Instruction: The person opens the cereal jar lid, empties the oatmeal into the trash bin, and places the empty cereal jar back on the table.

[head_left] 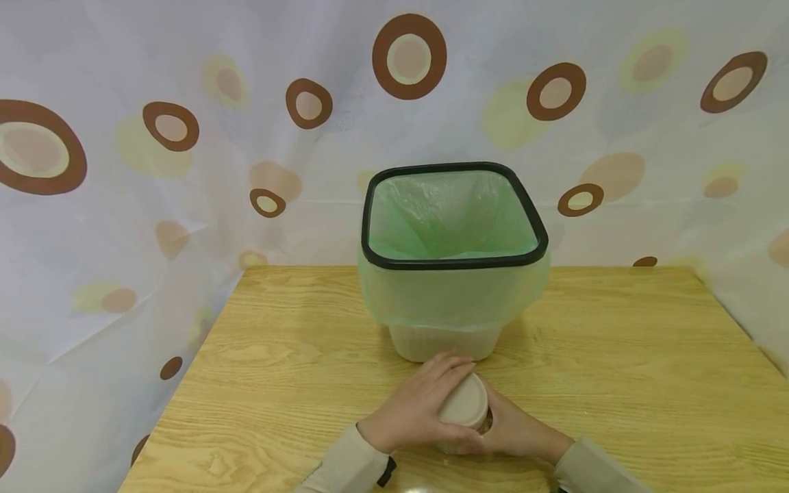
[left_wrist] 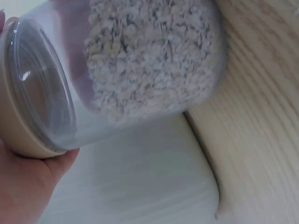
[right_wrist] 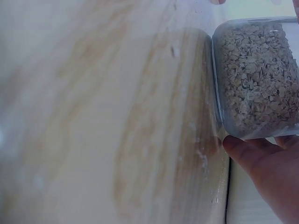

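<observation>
Midway along the worktop (head_left: 296, 356), sleeves (head_left: 351, 462): pale, reaching in from the near side, with a black strap (head_left: 387, 472) at the left cuff.
Left hand (head_left: 422, 407): curled over the lid (head_left: 465, 402), grasping it from the left, thumb on its near side.
Right hand (head_left: 520, 428): fingers bent about the jar's right side, grasping it.
Jar (left_wrist: 145, 70): clear, upright on the worktop between both hands, tan lid on.
Flakes (right_wrist: 257, 77): pale, inside the jar, a gap between them and the lid.
Bin (head_left: 444, 342): white, just beyond the jar, towards the worktop's far edge.
Bag (head_left: 453, 294): pale green, lining the bin, folded outside beneath a dark rim (head_left: 456, 263).
Sheet (head_left: 246, 150): patterned with brown rings, rising behind the far edge.
</observation>
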A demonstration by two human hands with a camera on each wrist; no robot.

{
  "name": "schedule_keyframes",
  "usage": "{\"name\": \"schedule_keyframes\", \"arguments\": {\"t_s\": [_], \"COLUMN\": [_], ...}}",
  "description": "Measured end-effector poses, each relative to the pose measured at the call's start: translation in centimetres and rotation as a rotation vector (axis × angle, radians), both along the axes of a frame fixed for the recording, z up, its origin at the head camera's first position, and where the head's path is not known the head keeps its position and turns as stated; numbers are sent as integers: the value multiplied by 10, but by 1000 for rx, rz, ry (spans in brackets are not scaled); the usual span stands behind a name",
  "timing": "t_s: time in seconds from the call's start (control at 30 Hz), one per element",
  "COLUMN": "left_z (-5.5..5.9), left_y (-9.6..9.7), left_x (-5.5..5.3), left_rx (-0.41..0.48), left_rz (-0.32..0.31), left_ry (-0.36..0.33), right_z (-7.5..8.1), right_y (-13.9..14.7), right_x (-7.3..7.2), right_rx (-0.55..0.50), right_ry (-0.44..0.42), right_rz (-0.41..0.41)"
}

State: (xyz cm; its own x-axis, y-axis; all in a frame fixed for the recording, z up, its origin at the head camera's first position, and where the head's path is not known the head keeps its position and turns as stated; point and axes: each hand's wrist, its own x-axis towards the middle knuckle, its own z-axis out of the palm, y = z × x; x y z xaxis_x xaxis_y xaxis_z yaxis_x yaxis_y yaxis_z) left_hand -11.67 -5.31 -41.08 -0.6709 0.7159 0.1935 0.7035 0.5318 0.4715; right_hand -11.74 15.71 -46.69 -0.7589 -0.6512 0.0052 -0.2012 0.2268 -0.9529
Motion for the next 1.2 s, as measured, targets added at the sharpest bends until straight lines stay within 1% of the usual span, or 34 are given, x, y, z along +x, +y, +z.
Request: {"name": "schedule_keyframes", "arguments": {"t_s": [0.07,0.13,0.23,0.27,0.37,0.47,0.7,0.8,1.0,1.2], "left_z": [-2,-3,-6,-7,-8,-8,-7,-8,-11,-11], "left_y": [1,2,6,7,10,13,14,15,18,18], "left_x": [1,3,7,8,13,16,19,21,23,24], "left_rx": [15,29,54,61,77,87,86,94,116,83], "left_rz": [11,33,81,98,151,188,221,236,272,285], "left_ry": [26,67,124,133,141,125,104,122,170,198], "right_z": [0,0,0,0,0,0,-1,0,-1,-3], "right_y": [0,0,0,0,1,1,0,0,0,1], "right_x": [0,0,-1,-1,-1,-1,-2,-2,-2,-2], "right_rx": [4,0,-17,-22,-31,-35,-66,-71,-52,-45], "right_ry": [3,5,-13,-24,-63,-74,-60,-67,-45,-21], "right_rz": [1,10,28,34,41,46,60,61,45,41]}}
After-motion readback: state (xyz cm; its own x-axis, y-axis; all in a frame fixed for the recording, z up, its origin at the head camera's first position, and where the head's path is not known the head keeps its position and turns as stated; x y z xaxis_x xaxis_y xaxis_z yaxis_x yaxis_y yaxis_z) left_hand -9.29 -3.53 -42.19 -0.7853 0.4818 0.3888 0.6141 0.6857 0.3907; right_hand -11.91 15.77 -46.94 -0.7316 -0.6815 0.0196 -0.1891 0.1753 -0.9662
